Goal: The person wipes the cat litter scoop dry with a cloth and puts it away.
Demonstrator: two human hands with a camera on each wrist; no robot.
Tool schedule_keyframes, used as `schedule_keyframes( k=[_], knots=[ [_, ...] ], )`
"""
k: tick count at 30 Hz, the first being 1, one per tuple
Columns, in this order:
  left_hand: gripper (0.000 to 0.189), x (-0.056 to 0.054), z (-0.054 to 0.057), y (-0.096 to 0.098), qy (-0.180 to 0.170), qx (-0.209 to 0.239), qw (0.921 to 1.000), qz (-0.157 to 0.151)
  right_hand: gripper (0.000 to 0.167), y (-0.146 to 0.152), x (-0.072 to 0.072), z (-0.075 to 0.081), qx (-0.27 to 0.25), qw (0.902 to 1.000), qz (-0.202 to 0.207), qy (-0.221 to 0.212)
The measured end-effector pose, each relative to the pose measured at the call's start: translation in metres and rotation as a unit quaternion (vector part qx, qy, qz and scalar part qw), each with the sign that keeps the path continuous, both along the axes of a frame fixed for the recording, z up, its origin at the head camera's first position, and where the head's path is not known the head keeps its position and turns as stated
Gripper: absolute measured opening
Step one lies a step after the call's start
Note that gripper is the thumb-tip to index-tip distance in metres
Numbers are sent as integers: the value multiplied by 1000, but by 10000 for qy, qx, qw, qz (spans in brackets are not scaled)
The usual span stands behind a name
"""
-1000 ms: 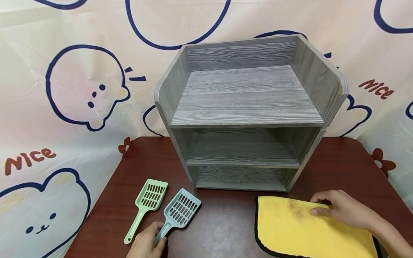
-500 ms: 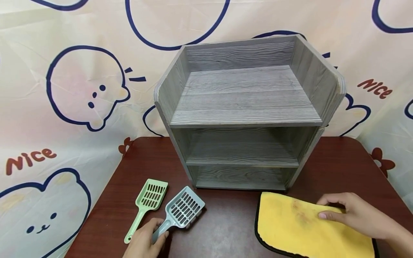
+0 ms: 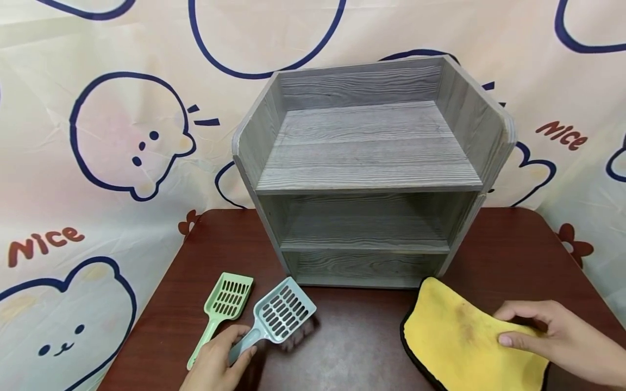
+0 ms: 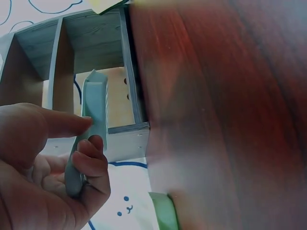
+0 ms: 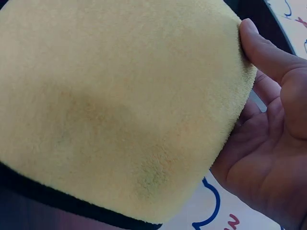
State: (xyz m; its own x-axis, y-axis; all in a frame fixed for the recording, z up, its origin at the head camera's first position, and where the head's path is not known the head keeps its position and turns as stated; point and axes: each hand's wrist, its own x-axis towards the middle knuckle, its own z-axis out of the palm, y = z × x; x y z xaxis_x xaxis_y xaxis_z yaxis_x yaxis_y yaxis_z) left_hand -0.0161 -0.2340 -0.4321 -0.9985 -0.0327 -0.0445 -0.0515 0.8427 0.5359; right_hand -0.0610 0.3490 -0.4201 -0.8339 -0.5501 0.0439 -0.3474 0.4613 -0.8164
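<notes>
My left hand [image 3: 217,358] grips the handle of a light blue slotted litter scoop [image 3: 285,311], its head raised a little above the table with a shadow beneath. The left wrist view shows the fingers curled round that scoop [image 4: 98,103] edge-on. A green litter scoop [image 3: 229,297] lies to the left of it, its handle end close to my left hand. On the right, my right hand [image 3: 552,336] pinches the upper edge of a yellow cloth [image 3: 469,336] with black trim. Stains mark the cloth, seen close in the right wrist view, with the thumb on its near face.
A grey wooden shelf unit [image 3: 364,217] stands at the back of the dark red table [image 3: 337,347], with an open top and two compartments below. Behind it hangs a backdrop [image 3: 132,228] printed with cartoon bears. The cloth's left corner is close to the shelf's lower right.
The blue scoop has risen from the table and shifted slightly forward and right. The yellow cloth has been lifted and moved right with my right hand. The green scoop stays put.
</notes>
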Motion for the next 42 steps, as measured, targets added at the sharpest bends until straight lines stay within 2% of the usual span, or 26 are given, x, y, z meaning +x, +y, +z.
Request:
schedule_keyframes(
  k=[5, 10, 15, 18, 21, 24, 26, 28, 30, 32, 37, 42],
  knots=[
    [28, 2, 2, 2, 199, 21, 9997, -120, 29, -4, 8, 4, -305, 9986, 32, 425],
    [29, 2, 1, 6, 700, -26, 9963, -495, 41, -7, 13, 12, -701, 9939, 122, 844],
    [29, -1, 2, 11, 1195, -113, 9869, -1078, 47, -11, 20, 12, -682, 9865, -418, 1432],
    [28, -4, 2, 14, 1340, -76, 9811, -1395, 47, -12, 23, 10, -960, 9817, -696, 1490],
    [28, -7, 1, 18, 1536, 31, 9739, -1673, 45, -14, 26, 13, -1037, 9813, -896, 1348],
    [30, -9, 1, 23, 1733, 109, 9659, -1922, 43, -17, 28, 20, -776, 9839, -950, 1298],
    [29, -10, 2, 27, 1701, 163, 9643, -2025, 44, -20, 30, 24, -701, 9854, -881, 1280],
    [28, -10, 4, 31, 1524, 211, 9667, -2044, 45, -21, 29, 25, -1113, 9844, -499, 1265],
    [26, -11, 5, 34, 1293, 266, 9701, -2039, 46, -21, 27, 24, -1600, 9793, -121, 1236],
    [26, -11, 7, 38, 1207, 299, 9712, -2032, 46, -21, 26, 23, -1829, 9757, 29, 1209],
    [27, -9, 5, 43, 1468, 281, 9656, -2129, 44, -20, 29, 23, -992, 9855, -655, 1214],
    [28, -10, 4, 46, 1551, 247, 9631, -2186, 49, -19, 28, 20, -1100, 9841, -602, 1255]
  ],
)
